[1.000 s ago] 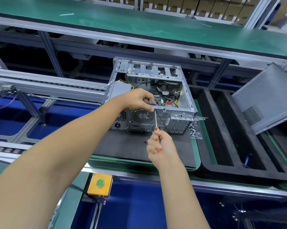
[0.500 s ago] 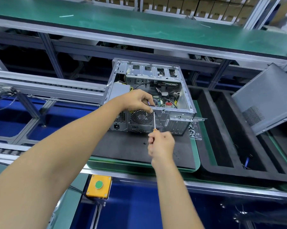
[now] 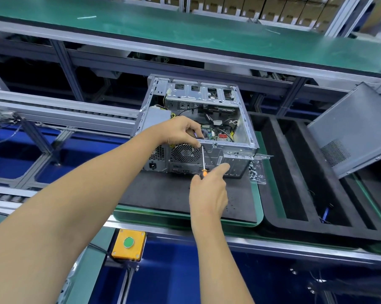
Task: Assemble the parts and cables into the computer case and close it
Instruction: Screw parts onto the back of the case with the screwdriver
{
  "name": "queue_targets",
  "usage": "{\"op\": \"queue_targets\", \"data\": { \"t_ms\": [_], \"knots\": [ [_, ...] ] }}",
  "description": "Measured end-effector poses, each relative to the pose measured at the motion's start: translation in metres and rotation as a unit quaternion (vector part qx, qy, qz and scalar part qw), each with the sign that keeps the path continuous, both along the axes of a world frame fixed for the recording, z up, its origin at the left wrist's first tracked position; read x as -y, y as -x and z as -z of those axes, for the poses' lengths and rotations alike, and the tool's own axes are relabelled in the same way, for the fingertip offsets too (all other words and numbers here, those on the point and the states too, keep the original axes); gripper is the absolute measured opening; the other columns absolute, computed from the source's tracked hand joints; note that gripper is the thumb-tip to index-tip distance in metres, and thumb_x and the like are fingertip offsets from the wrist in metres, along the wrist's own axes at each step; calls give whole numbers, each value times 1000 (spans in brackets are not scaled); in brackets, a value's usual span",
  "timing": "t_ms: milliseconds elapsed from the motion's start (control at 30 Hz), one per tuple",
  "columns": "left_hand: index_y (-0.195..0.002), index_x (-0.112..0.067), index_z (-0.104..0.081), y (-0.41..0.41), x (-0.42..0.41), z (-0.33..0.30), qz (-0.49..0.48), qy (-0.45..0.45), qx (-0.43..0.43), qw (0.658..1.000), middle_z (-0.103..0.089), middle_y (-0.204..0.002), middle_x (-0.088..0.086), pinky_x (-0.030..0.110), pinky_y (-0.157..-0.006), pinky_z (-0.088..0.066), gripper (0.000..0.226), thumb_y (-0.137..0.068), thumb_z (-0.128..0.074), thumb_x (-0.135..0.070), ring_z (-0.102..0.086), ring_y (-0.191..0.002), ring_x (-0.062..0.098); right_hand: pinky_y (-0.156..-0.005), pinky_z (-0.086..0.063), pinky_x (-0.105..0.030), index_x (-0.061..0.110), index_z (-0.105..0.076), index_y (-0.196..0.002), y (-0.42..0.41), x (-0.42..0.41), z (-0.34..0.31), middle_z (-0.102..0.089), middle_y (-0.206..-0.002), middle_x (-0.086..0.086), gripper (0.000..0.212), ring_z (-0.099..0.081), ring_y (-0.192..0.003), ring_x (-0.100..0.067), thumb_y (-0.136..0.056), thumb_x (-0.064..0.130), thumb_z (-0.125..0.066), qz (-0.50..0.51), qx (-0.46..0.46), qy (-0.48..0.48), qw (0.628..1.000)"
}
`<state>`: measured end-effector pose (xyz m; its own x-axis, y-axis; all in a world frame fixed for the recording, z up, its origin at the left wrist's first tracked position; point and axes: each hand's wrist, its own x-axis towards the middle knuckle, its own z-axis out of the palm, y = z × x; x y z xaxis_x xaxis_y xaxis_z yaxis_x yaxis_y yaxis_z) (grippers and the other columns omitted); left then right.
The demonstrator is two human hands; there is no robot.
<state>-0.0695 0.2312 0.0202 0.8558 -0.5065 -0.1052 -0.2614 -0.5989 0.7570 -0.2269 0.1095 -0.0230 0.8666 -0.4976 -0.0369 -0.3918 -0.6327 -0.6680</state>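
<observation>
- The computer case [image 3: 198,128] lies open-side up on the dark mat [image 3: 163,194], rear panel facing the person — it sits at about twelve o'clock from the right hand.
- Left hand [image 3: 183,132] is hooked over the near top edge of the case just above the rear fan [image 3: 185,153], fingers curled and pinching something small at the rim; too small to name.
- Right hand [image 3: 207,189] grips the orange-handled screwdriver [image 3: 203,162], forefinger stretched out toward one o'clock, the shaft running up to the case rim right under the left thumb.
- Looks like a screw going in at the rear edge — my read, not a certainty.
- Risk one: the tip could skate off the screw head and jab the left fingers, they're touching distance from it.
- Risk two: a dropped screw could fall into the board and cables inside.
- The side panel [image 3: 356,128] leans on the foam tray [image 3: 316,227] at three o'clock, well apart, so closing isn't done.
- A bag of screws [image 3: 256,172] lies just beside the case's right corner.
</observation>
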Motion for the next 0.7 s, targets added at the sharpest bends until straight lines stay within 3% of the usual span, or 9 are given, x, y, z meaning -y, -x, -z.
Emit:
{"op": "queue_targets", "data": {
  "t_ms": [67, 100, 133, 167, 200, 233, 300, 467, 700],
  "knots": [
    [-101, -20, -74, -1, -1, 1, 0, 2, -1, 1000, -78, -90, 9, 58, -97, -52, 22, -82, -85, -24, -71, -96, 36, -53, -36, -29, 10, -44, -105, 1, 2, 0, -63, -79, -2, 18, -60, -66, -28, -95, 16, -59, -1, 18, -121, 992],
    [-100, -21, -74, -1, -1, 1, 1, 3, 0, 1000, -78, -91, 10, 58, -96, -51, 23, -81, -85, -25, -71, -97, 37, -45, -31, -26, 10, -47, -93, 0, 4, -3, -58, -69, -1, 9, -52, -53, -23, -96, 10, -56, 18, 17, -291, 956],
    [-100, -21, -74, -1, -1, 2, 1, 3, 2, 1000, -77, -92, 11, 59, -96, -51, 23, -81, -86, -26, -70, -97, 39, -37, -24, -21, 10, -46, -82, -4, 5, -7, -50, -60, 1, 16, -40, -41, -16, -96, 6, -53, 39, -6, -479, 877],
    [-99, -22, -74, -1, -1, 2, 0, 4, 4, 1000, -77, -93, 13, 59, -96, -51, 23, -80, -86, -26, -69, -98, 40, -30, -20, -20, 13, -44, -74, -6, 4, -15, -44, -54, 3, 25, -30, -34, -11, -96, 4, -50, 64, -32, -661, 747],
    [-100, -21, -74, -1, -1, 2, -1, 5, 4, 1000, -77, -94, 13, 60, -96, -51, 24, -79, -86, -27, -69, -99, 40, -27, -18, -18, 15, -42, -69, -8, 5, -20, -41, -51, 6, 30, -26, -31, -7, -97, 5, -49, 79, -53, -768, 634],
    [-100, -21, -74, -1, 0, 2, -1, 6, 2, 1000, -77, -95, 14, 59, -97, -51, 25, -79, -86, -27, -69, -99, 40, -27, -18, -16, 17, -41, -67, -10, 4, -24, -40, -50, 8, 32, -25, -29, -5, -98, 7, -48, 86, -64, -812, 574],
    [-101, -19, -74, -1, -1, 1, 2, 7, -3, 1000, -78, -94, 12, 58, -96, -51, 25, -79, -86, -26, -70, -98, 37, -27, -19, -14, 17, -43, -70, -7, -3, -30, -43, -52, 8, 29, -27, -30, -4, -96, 7, -50, 94, -57, -812, 573],
    [-101, -17, -74, -2, -2, 1, 6, 11, -3, 1000, -77, -93, 13, 57, -96, -52, 24, -81, -85, -24, -71, -96, 36, -33, -25, -15, 9, -60, -80, 2, -12, -30, -59, -55, 2, 9, -43, -37, -7, -87, 3, -58, 120, -54, -702, 700],
    [-100, -15, -74, -3, -2, 2, 7, 16, -7, 1000, -77, -94, 15, 55, -97, -53, 22, -81, -85, -20, -72, -96, 35, -36, -24, -18, 7, -66, -100, 7, -12, -13, -61, -61, -4, 14, -43, -41, -11, -88, 3, -58, 128, -19, -645, 753]
  ]
}}
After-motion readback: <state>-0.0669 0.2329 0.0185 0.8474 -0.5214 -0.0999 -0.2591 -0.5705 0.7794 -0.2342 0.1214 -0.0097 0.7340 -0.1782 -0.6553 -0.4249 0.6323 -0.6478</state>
